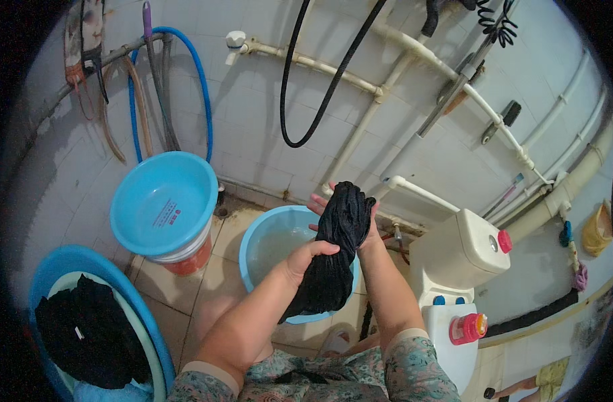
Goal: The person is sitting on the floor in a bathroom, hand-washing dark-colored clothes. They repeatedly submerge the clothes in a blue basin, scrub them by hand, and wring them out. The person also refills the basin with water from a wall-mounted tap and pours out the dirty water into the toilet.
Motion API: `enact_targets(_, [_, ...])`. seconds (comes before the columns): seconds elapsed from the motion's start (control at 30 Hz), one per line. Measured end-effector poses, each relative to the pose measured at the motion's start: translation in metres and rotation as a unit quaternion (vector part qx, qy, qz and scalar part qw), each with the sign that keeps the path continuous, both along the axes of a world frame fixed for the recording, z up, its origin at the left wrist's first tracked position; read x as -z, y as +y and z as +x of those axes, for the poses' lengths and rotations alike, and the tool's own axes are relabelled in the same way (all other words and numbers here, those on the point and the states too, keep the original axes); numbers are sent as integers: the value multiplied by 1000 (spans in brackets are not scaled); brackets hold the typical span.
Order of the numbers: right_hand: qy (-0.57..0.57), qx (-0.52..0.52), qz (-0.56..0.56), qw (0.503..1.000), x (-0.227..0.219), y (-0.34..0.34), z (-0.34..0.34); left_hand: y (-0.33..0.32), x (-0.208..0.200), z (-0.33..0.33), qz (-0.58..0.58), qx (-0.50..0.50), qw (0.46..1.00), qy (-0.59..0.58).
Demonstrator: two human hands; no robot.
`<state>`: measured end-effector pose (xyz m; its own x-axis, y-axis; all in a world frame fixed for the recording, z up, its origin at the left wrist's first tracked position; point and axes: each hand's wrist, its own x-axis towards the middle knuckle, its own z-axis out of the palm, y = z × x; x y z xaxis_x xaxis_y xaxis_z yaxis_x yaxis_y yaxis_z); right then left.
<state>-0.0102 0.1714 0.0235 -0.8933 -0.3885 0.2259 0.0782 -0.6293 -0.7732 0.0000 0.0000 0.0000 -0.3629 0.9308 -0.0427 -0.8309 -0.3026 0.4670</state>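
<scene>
Toilet tank [464, 248] crowds right; floor tiles [186, 301] left open.

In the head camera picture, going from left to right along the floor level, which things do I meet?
Blue tub with dark clothes → tilted blue basin on a bucket → blue basin with water → black wet garment, held in both hands → white toilet tank.

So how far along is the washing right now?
Some dark clothes already lie in the basin at lower left. Both hands, left hand and right hand, grip a twisted black garment over the blue basin of water. It still hangs there, not set aside.
</scene>
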Motion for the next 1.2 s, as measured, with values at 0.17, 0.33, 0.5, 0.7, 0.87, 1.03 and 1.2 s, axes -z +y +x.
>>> enact_targets(0.17, [45, 20, -58, 997, -26, -5, -6, 12, -1, -3, 28, 39, 996, -71])
enact_targets(0.33, [-141, 153, 62, 976, -53, 10, 3, 19, -4, -1, -8, 39, 997, 72])
enact_targets(0.5, [-200, 243, 284, 906, -76, 0, 12, 30, -18, 8, -57, -40, 956, 286])
enact_targets(0.7, [-93, 268, 570, 771, -60, -6, -6, 40, -9, 19, -117, -173, 924, 321])
enact_targets(0.87, [-19, 323, 724, 609, -41, -26, -11, 53, 12, 14, -136, -237, 906, 324])
enact_targets(1.03, [-70, 398, 695, 594, -6, -15, -4, 69, 54, 5, -209, -234, 826, 468])
enact_targets(1.2, [-206, 501, 413, 732, -14, -1, 12, 29, -3, 38, -434, -133, 737, 500])
